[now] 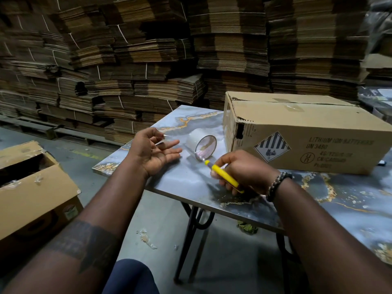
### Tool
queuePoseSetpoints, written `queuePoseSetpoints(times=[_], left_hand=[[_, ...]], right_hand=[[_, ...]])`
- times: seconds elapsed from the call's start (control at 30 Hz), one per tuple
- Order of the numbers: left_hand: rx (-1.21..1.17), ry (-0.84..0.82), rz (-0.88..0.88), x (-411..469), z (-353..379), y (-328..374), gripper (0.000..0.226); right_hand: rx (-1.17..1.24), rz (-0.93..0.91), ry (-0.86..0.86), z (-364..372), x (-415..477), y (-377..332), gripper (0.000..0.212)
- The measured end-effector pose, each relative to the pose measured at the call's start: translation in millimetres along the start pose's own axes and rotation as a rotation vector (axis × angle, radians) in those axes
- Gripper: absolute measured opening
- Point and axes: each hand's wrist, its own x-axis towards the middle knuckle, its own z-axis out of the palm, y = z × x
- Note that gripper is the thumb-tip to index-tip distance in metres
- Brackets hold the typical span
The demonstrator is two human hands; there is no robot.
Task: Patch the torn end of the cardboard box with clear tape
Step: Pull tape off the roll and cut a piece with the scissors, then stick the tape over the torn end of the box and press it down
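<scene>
A brown cardboard box [301, 132] lies on the marble-patterned table [186, 179], its torn left end showing a dark hole near the upper corner. A roll of clear tape [202, 145] lies on its side just left of the box. My left hand [152, 149] hovers palm up beside the roll, pinching a strip of clear tape [163, 135] at the fingertips. My right hand [244, 172] grips a yellow utility knife [221, 174], its tip touching the roll's near rim.
An open cardboard box [36, 187] stands on the floor at the left. Tall stacks of flattened cardboard [148, 60] fill the background. Tape scraps [146, 238] lie on the concrete floor under the table's near edge.
</scene>
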Motion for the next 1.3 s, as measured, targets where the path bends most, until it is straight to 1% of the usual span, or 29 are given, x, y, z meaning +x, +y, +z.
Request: queuePoseSetpoints(times=[0.07,0.1,0.13,0.2,0.3,0.37,0.47,0.53,0.63,0.7,0.77,0.83,0.9,0.97,1.0,1.07,1.13,1.17,1.3], left_hand=[[-0.014,0.012,0.036,-3,-1,2,0.009],[-0.033,0.012,0.048,-4,-1,2,0.008],[-0.055,0.004,0.059,-7,0,1,0.008],[-0.062,-0.001,0.072,-11,1,-1,0.006],[-0.08,0.007,0.098,-10,-1,-3,0.006],[-0.096,0.018,0.107,-8,-2,-2,0.006],[-0.093,0.012,0.121,-10,0,-1,0.008],[-0.07,0.018,0.148,-11,0,0,0.01],[-0.042,0.055,0.249,-16,3,2,0.017],[-0.019,0.058,0.334,-24,12,2,0.022],[0.007,0.023,0.403,-32,25,1,0.026],[0.019,-0.043,0.439,-40,38,-2,0.03],[0.017,-0.14,0.445,-49,53,-8,0.036],[0.025,-0.247,0.423,-55,66,-16,0.04],[0.039,-0.291,0.409,-57,72,-20,0.039],[0.068,-0.355,0.378,-59,82,-30,0.027],[0.077,-0.377,0.346,-58,90,-41,0.015],[0.066,-0.374,0.332,-56,93,-46,0.013],[0.041,-0.352,0.295,-52,104,-67,0.016]], right_hand=[[-0.415,-0.043,0.044,1,-1,-8,0.013],[-0.59,-0.082,0.071,3,-1,-9,0.018],[-0.704,-0.113,0.1,5,-1,-10,0.024],[-0.782,-0.143,0.145,8,-1,-7,0.034],[-0.856,-0.17,0.178,12,1,-3,0.038],[-0.913,-0.167,0.2,14,-1,-4,0.039],[-1.075,-0.201,0.201,16,-6,-7,0.035],[-1.086,-0.22,0.221,17,-8,-8,0.034],[-0.943,-0.265,0.29,12,-6,-7,0.036],[-0.744,-0.299,0.364,6,-3,-6,0.034],[-0.42,-0.344,0.434,1,0,-8,0.02],[-0.041,-0.364,0.422,-3,-1,-14,0.013],[0.243,-0.377,0.371,-7,-4,-23,0.014],[0.421,-0.368,0.318,-12,-5,-30,0.02],[0.478,-0.36,0.293,-14,-4,-32,0.025],[0.556,-0.355,0.255,-21,-4,-35,0.033],[0.601,-0.359,0.243,-29,-5,-35,0.038],[0.603,-0.359,0.256,-33,-7,-33,0.038],[0.561,-0.37,0.366,-45,-9,-22,0.02]])
